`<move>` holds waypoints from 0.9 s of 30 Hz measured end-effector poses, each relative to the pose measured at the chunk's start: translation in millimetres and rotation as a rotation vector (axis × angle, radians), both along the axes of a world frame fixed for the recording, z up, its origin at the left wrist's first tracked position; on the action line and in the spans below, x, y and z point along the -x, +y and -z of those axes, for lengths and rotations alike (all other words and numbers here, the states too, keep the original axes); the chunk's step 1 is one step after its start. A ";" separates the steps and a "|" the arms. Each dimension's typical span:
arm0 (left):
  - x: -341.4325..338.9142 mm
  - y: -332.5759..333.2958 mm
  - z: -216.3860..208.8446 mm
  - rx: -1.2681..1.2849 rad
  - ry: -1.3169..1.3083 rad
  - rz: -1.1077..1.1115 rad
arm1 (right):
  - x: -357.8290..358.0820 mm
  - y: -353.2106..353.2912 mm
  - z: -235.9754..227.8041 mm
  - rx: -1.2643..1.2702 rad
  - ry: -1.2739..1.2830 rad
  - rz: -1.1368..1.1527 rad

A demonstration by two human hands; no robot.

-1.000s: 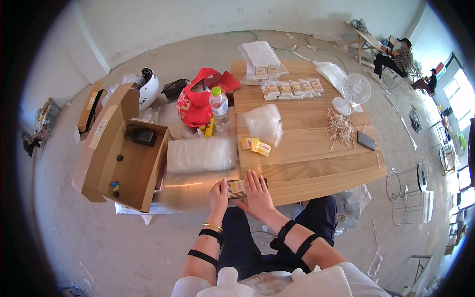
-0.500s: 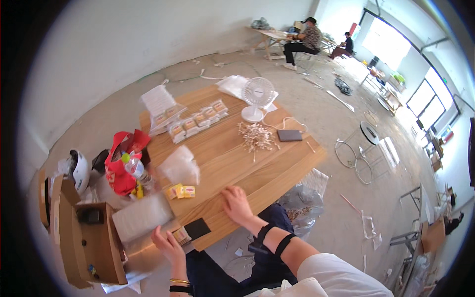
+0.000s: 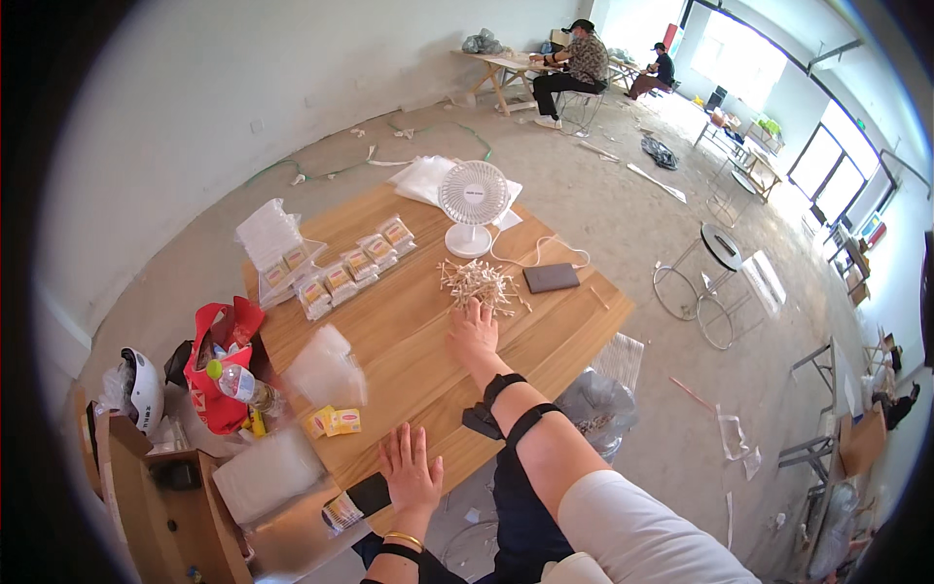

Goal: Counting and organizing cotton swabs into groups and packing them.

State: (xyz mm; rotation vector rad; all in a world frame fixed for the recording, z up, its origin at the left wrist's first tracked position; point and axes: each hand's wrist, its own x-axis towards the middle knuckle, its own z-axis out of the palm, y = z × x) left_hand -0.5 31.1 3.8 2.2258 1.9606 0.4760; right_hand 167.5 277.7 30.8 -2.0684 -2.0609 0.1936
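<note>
My right hand [image 3: 474, 336] is stretched forward over the wooden table [image 3: 418, 331]. Its extended fingertips reach the near edge of a loose pile of cotton swabs [image 3: 479, 282], and I see nothing gripped in it. At the table's near edge my left hand [image 3: 411, 472] lies with its fingers spread, holding nothing. Beside it are a black flat pad [image 3: 370, 493] and a small packet of swabs [image 3: 341, 511]. Further left lie yellow printed cards [image 3: 336, 420] and thin clear plastic bags [image 3: 328, 368]. A row of filled packets with yellow labels [image 3: 358, 265] sits beyond them.
A white fan [image 3: 473, 200] stands behind the pile, with a dark power bank [image 3: 551, 278] cabled to its right. On the left are a stack of clear bags [image 3: 268, 474], a bottle [image 3: 241, 384], a red bag [image 3: 209, 360] and a cardboard box [image 3: 199, 511]. Two people sit far off.
My right hand has moved forward from the table's near part to the swab pile. My left hand has shifted right from beside the clear bag stack to the table edge. The view has turned slightly.
</note>
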 end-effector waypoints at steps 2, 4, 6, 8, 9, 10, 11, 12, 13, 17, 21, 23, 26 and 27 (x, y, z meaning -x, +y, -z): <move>-0.9 0.5 -0.3 0.002 0.001 0.002 | 1.9 7.6 1.3 0.038 0.030 0.022; -3.5 3.1 0.3 0.001 -0.005 0.008 | -3.0 5.2 13.5 -0.040 0.089 0.018; -7.2 6.6 1.1 0.001 -0.009 0.014 | -9.8 -7.8 25.8 -0.117 0.150 0.015; -4.3 3.8 1.2 0.001 -0.004 0.014 | -10.0 -35.8 33.4 -0.130 0.238 -0.089; -2.2 1.6 -0.8 0.007 0.005 0.007 | -8.2 -51.2 33.6 -0.124 0.248 -0.094; -0.1 0.5 -3.0 0.008 -0.001 0.008 | -6.5 -67.4 32.5 -0.130 0.278 -0.157; 2.3 -0.9 -5.4 0.008 -0.007 0.008 | -4.9 -82.2 30.6 -0.137 0.308 -0.220; 3.2 -1.6 -6.4 0.013 0.003 0.004 | -4.6 -95.0 26.9 -0.133 0.319 -0.223; 0.8 0.9 -4.5 0.016 0.004 0.004 | -8.1 -106.1 23.3 -0.134 0.351 -0.262; -2.7 3.8 -3.9 0.020 -0.001 0.005 | -12.5 -138.7 0.1 -0.096 0.462 -0.352; -5.2 4.2 -3.3 0.004 -0.002 0.003 | 1.5 -159.1 -1.4 -0.017 0.621 -0.434; -5.7 4.3 -2.2 0.007 0.000 0.010 | 9.1 -163.5 2.6 0.017 0.627 -0.564; -1.7 2.8 0.8 -0.020 -0.004 0.004 | 8.7 -166.1 4.5 -0.080 0.625 -0.621; -1.5 2.6 1.5 -0.016 -0.004 0.001 | 3.2 -164.9 1.6 -0.075 0.626 -0.623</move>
